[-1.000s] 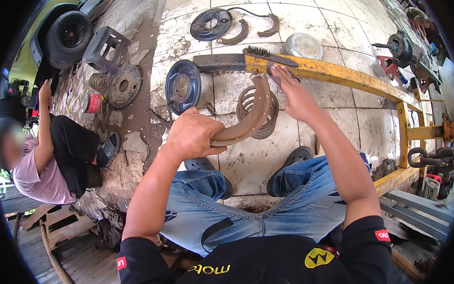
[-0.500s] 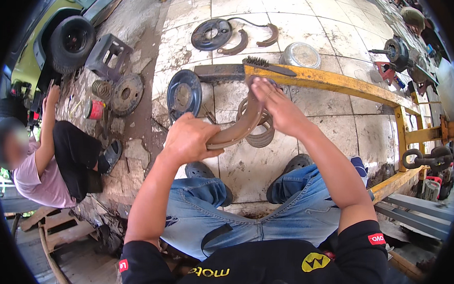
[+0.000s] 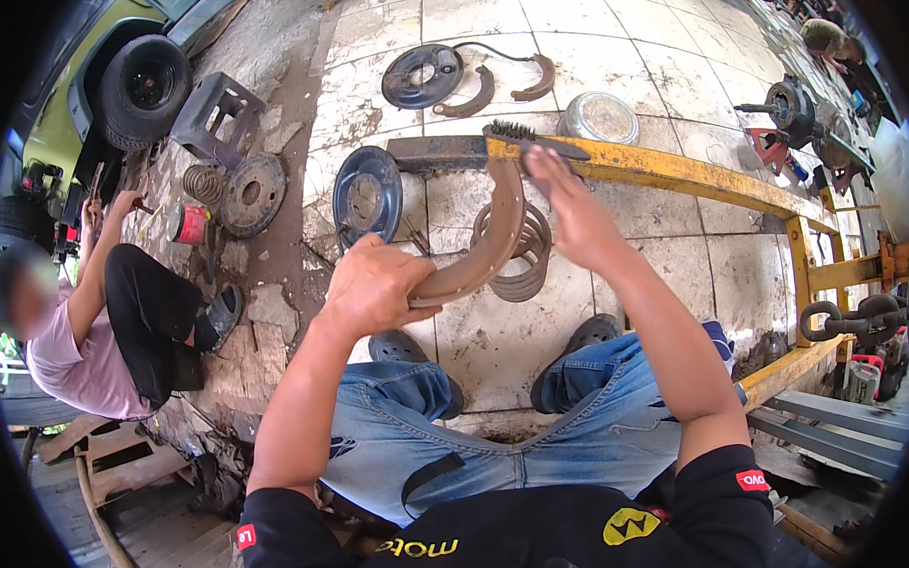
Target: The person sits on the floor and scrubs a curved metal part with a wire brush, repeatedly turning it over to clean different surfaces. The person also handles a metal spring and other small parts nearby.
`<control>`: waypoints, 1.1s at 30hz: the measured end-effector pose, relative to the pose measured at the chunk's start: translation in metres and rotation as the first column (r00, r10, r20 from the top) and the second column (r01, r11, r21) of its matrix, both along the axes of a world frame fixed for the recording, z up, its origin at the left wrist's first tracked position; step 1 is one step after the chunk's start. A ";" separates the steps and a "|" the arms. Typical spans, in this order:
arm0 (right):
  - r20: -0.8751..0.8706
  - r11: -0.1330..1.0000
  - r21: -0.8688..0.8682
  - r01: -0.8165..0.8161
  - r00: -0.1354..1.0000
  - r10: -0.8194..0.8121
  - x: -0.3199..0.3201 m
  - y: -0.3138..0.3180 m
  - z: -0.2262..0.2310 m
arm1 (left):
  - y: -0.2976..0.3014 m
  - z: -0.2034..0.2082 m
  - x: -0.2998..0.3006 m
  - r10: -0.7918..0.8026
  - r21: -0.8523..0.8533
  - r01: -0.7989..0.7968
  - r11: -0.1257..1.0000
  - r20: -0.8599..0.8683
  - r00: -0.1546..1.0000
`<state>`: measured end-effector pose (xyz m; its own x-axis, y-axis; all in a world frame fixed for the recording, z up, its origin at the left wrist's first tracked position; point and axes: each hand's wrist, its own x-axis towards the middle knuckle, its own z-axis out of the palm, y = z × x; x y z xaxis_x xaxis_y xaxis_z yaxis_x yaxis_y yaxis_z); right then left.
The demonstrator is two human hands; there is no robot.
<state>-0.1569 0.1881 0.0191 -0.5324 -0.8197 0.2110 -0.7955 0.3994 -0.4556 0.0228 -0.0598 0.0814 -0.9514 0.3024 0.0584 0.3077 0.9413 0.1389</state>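
Note:
My left hand is wrapped round the near end of a curved brown brake shoe, which arcs up and away over the floor. Its far end rests by the end of a yellow metal beam. Just right of that end is my right hand, apart from the shoe, fingers together over a dark flat piece that is mostly hidden. A wire brush lies on the beam beyond. Beneath the shoe, a coil spring stands on the tiles.
A blue-black backing plate lies left of the beam. Farther off are another backing plate, two loose brake shoes and a silver round cover. At left, a person sits near a grey stool and a rusty disc.
My right hand has moved right, off the brake shoe's far end, uncovering it. The left hand keeps its hold. The person at left has shifted their arms.

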 end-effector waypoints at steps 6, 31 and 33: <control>0.260 0.982 0.136 0.135 0.951 -0.167 -0.012 0.002 -0.024 | -0.001 -0.006 0.005 0.021 0.039 -0.021 0.999 -0.001 1.000; -0.023 0.970 0.168 0.176 0.984 -0.174 0.004 -0.009 -0.019 | 0.009 -0.011 -0.011 0.172 0.001 -0.173 0.985 -0.109 0.979; -0.095 0.995 -0.003 0.097 0.991 -0.097 0.014 -0.012 -0.010 | 0.007 -0.013 -0.007 0.178 -0.001 -0.179 0.984 -0.092 0.980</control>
<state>-0.1431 0.1758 0.0086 -0.5871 -0.7655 0.2632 -0.7926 0.4774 -0.3793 0.0162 -0.0524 0.0687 -0.9810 0.1290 0.1451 0.1455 0.9833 0.1094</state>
